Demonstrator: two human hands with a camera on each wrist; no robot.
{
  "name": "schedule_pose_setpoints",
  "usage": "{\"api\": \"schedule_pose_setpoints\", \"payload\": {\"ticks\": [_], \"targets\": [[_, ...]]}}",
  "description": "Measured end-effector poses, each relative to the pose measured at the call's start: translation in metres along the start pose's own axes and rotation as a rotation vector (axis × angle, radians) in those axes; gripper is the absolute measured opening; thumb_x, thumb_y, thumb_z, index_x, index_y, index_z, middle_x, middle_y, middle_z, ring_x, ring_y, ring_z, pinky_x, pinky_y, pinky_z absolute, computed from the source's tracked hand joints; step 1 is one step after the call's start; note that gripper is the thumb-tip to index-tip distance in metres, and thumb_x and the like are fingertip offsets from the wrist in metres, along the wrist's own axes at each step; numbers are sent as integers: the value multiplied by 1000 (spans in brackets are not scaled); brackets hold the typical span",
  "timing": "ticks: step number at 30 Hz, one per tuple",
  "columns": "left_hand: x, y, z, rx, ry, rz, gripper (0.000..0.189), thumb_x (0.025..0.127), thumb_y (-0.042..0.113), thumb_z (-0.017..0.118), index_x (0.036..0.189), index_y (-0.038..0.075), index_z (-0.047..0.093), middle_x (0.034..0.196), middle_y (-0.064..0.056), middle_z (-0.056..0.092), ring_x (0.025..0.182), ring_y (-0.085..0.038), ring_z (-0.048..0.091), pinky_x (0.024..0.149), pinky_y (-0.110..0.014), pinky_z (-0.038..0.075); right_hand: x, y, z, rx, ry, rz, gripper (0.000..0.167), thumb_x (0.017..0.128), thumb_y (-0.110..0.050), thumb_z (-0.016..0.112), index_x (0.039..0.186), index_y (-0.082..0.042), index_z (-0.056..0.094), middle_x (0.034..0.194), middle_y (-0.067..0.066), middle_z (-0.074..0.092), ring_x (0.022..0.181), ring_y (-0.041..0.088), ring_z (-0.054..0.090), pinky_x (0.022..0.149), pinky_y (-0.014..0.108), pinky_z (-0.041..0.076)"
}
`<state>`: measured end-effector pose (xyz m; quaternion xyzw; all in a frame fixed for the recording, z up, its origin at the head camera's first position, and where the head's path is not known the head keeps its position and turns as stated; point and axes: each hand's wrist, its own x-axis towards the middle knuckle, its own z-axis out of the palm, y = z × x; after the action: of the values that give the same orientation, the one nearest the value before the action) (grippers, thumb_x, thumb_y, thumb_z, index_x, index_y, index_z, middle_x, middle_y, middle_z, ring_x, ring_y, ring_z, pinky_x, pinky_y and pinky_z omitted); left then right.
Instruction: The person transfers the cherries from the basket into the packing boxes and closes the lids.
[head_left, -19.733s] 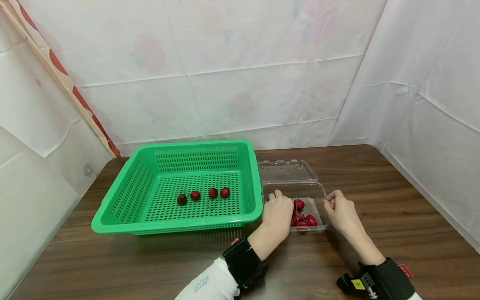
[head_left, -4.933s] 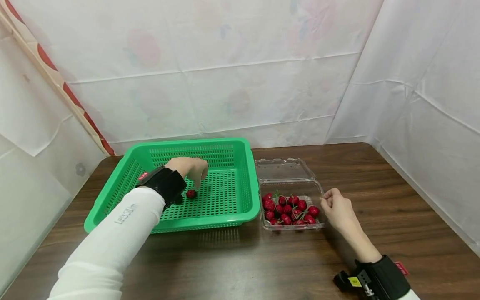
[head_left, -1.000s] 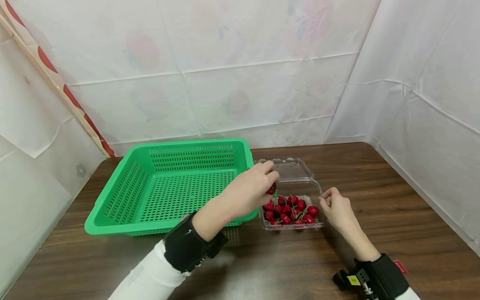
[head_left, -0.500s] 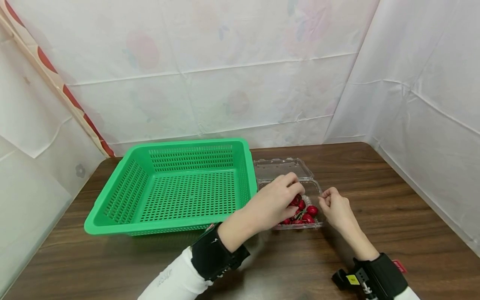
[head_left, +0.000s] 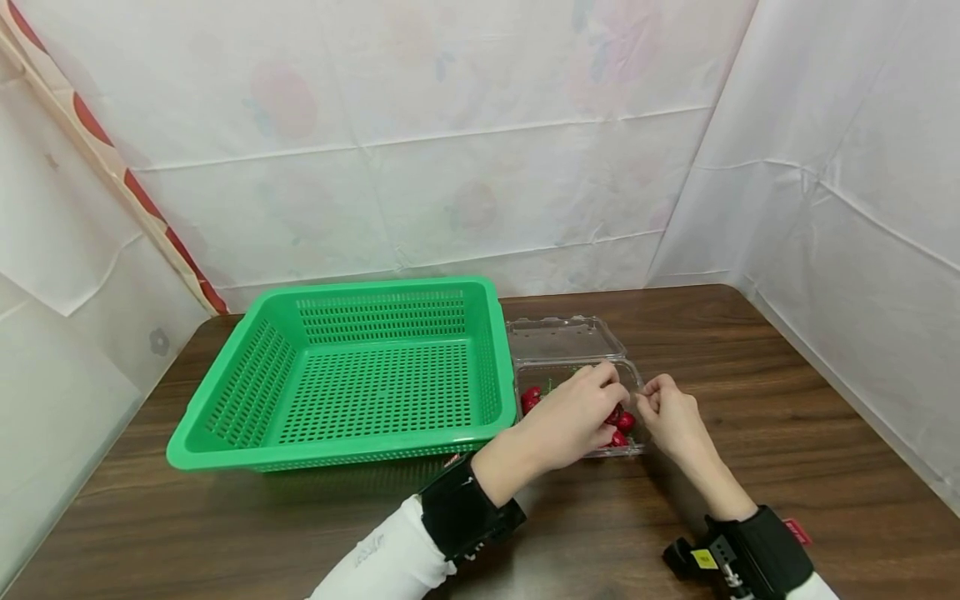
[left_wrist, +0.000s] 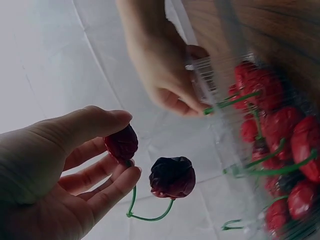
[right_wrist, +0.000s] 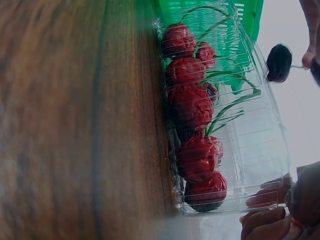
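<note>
My left hand (head_left: 567, 419) is over the transparent plastic clamshell box (right_wrist: 267, 125), pinching a dark red cherry (left_wrist: 122, 144) between thumb and fingers in the left wrist view. A second dark cherry (left_wrist: 172, 177) hangs beside it, joined by a bent green stem. Several red cherries (left_wrist: 282, 127) with green stems lie in the box, partly hidden by my left hand in the head view. At the box's right edge, my right hand (head_left: 671, 417) pinches the rim between thumb and fingers.
A green perforated basket (head_left: 337, 457) stands left of the box, close against it. The box's lid (head_left: 562, 340) lies folded back behind it. Both stand on a brown wooden table (head_left: 300, 533), with white curtains (head_left: 420, 167) behind and at the sides.
My left hand has moved right from the basket's edge to over the box, carrying cherries. Cherries seen earlier in the basket are gone from it, and the box is fuller. My right hand stays put.
</note>
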<state>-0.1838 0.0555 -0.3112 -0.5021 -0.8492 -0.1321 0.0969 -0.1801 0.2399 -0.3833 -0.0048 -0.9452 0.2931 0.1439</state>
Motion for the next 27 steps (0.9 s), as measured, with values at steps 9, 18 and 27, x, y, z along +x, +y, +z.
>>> {"api": "schedule_pose_setpoints", "payload": {"ticks": [9,18,27], "targets": [[9,1,16,39,-82,-24,20,80,16,66,98,9,64,94,-1,50,77,-12,44,67,-14,36,0,0,-1,1,-11,3,12,85,-6,50,86,5,46,60,3,47,49,13,42,45,28,35],[15,8,30,139,-120,-75,8,81,13,63,89,12,66,96,-2,51,77,-13,45,61,-12,40,1,-1,0,11,-16,10,11,85,-4,51,86,6,47,61,4,46,48,12,42,42,25,34],[17,12,41,178,-138,-104,9,85,13,59,79,16,65,91,-2,51,72,-12,43,51,-13,39,0,-1,-1,8,-29,17,11,86,-4,49,88,7,47,61,4,45,48,13,41,42,25,34]]}}
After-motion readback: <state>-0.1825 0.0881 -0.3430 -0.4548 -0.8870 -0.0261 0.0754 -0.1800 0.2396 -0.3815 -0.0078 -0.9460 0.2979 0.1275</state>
